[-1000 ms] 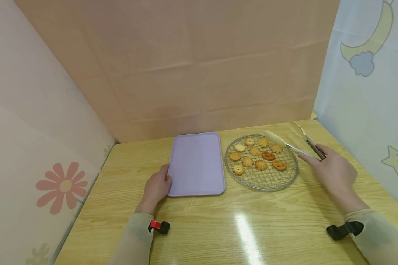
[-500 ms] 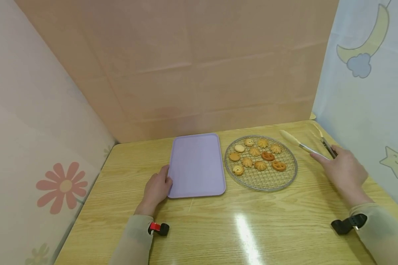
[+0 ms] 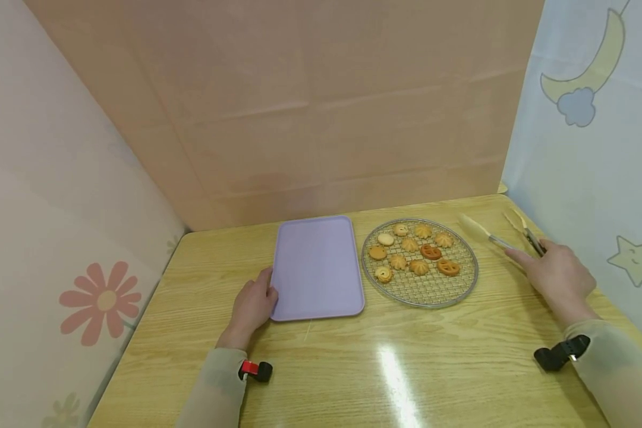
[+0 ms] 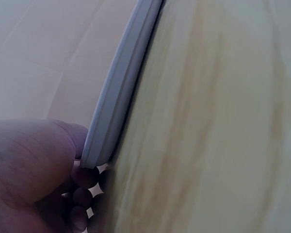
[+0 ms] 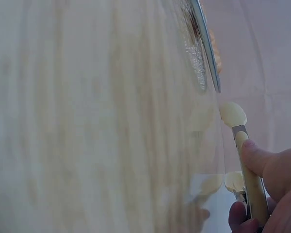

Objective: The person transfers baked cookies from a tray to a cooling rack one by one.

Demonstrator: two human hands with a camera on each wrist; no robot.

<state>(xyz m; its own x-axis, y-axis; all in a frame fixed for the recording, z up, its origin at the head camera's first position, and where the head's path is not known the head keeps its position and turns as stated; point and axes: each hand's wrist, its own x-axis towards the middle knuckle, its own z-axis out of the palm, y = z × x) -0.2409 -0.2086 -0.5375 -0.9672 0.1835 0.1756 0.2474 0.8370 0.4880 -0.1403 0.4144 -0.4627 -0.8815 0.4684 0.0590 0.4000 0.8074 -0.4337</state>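
A lilac rectangular tray [image 3: 318, 267] lies on the table, bare on top. My left hand [image 3: 252, 302] pinches its left edge near the front corner; in the left wrist view the thumb is above the tray rim [image 4: 117, 87] and the fingers curl below. To the right, a round wire rack [image 3: 433, 294] bears several cookies [image 3: 419, 267] and two pretzel-shaped ones [image 3: 448, 267]. My right hand [image 3: 559, 273] grips metal tongs [image 3: 500, 242] with pale tips, spread apart and holding nothing, right of the rack. The right wrist view shows my thumb along one arm of the tongs.
The wooden table [image 3: 331, 374] ends at a beige cloth wall [image 3: 321, 119] behind. Patterned side walls stand at left and right, the right wall [image 3: 583, 172] close beyond the tongs. Table surface extends in front of the tray and rack.
My right hand has moved right with the tongs, from over the rack's right edge to beside it. The left hand stays on the tray, and the cookies have not moved.
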